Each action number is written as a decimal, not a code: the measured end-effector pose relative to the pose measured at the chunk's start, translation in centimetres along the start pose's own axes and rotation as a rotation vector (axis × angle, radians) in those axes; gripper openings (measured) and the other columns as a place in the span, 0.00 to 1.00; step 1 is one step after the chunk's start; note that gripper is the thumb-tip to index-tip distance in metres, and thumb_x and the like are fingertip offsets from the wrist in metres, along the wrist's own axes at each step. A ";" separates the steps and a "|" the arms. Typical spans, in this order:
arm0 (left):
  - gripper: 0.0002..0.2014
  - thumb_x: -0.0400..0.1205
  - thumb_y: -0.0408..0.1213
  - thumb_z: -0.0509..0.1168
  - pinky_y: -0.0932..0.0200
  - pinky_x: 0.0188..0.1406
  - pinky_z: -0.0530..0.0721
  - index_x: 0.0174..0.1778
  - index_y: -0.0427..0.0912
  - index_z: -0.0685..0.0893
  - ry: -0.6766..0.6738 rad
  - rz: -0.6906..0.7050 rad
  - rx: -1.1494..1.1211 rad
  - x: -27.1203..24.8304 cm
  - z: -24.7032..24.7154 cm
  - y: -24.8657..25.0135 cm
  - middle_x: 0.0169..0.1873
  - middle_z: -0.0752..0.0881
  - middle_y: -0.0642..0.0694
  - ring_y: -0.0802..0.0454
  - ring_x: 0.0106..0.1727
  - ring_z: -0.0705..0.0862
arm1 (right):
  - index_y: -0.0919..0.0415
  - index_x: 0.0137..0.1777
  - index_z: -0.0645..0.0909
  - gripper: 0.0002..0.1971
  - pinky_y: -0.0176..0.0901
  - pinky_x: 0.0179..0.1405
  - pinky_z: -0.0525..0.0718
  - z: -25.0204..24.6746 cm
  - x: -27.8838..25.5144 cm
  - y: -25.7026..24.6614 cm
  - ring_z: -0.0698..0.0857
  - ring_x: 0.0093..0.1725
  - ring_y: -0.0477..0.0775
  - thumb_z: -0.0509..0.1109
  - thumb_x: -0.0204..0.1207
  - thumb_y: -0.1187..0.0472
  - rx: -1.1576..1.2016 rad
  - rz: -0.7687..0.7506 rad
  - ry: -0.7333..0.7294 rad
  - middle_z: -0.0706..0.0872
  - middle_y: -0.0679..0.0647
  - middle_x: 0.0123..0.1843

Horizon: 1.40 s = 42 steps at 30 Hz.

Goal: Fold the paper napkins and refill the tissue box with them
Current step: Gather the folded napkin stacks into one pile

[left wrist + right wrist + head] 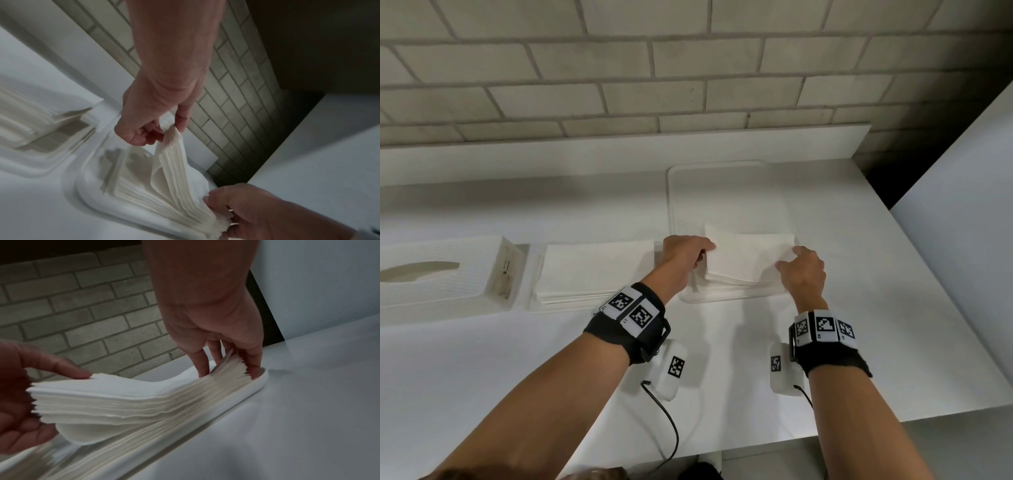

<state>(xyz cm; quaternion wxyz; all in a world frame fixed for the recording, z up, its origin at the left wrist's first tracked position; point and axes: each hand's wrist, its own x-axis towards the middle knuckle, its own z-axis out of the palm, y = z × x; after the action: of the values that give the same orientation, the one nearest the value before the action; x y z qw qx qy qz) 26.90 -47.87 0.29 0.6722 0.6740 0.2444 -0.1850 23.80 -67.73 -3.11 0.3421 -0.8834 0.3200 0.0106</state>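
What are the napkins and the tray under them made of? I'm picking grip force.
Napkin stack: soft matte paper; thin layered edges bend where the left hand and right hand lift them. Tray: smooth white, rigid raised rim, probably plastic.

We see the box (431,274) cut off at the left edge; our fingertips hide under the napkins (746,260).

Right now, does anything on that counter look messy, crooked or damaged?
Nothing spilled or torn. The napkins on the tray sag and fan apart only because the left hand and right hand are gripping their ends. The tissue box lies with one end open.
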 end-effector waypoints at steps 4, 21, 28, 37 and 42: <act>0.12 0.69 0.26 0.74 0.48 0.57 0.85 0.48 0.32 0.87 -0.035 -0.025 -0.015 -0.6 0.4 0.1 0.51 0.90 0.37 0.40 0.53 0.88 | 0.65 0.77 0.73 0.27 0.51 0.70 0.74 0.1 0.0 0.0 0.77 0.73 0.64 0.71 0.77 0.64 0.005 0.000 0.001 0.80 0.62 0.74; 0.19 0.70 0.36 0.73 0.56 0.47 0.79 0.56 0.35 0.87 -0.222 -0.009 0.070 -2.1 1.4 0.5 0.48 0.88 0.44 0.47 0.46 0.84 | 0.62 0.76 0.74 0.27 0.48 0.69 0.75 -0.4 0.0 0.0 0.77 0.73 0.62 0.70 0.75 0.66 0.036 0.043 -0.029 0.80 0.60 0.74; 0.24 0.66 0.35 0.73 0.46 0.52 0.84 0.60 0.34 0.82 -0.269 0.004 0.035 -2.7 2.1 0.7 0.48 0.85 0.38 0.42 0.46 0.82 | 0.61 0.75 0.75 0.27 0.48 0.65 0.76 -1.0 -0.1 0.2 0.79 0.71 0.62 0.71 0.74 0.63 0.088 0.032 -0.046 0.81 0.60 0.72; 0.09 0.75 0.28 0.66 0.57 0.42 0.82 0.50 0.37 0.85 -0.465 0.177 -0.174 -5.7 0.2 3.9 0.48 0.89 0.42 0.47 0.49 0.87 | 0.63 0.54 0.84 0.32 0.53 0.62 0.82 -3.7 -1.3 -0.1 0.86 0.56 0.60 0.49 0.84 0.36 0.974 0.198 0.035 0.89 0.60 0.55; 0.11 0.75 0.27 0.63 0.57 0.43 0.81 0.53 0.38 0.81 -0.471 0.188 -0.333 -7.0 -6.0 5.3 0.50 0.85 0.42 0.45 0.50 0.84 | 0.59 0.58 0.85 0.39 0.70 0.65 0.79 -4.0 -3.9 -2.4 0.85 0.62 0.69 0.46 0.78 0.27 1.413 0.254 -0.509 0.90 0.63 0.60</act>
<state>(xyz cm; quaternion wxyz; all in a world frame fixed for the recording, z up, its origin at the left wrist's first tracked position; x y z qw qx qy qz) 23.76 -42.34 8.80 0.8258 0.5126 0.0454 -0.2305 21.29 -66.62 2.35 0.8858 -0.3809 0.2611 0.0457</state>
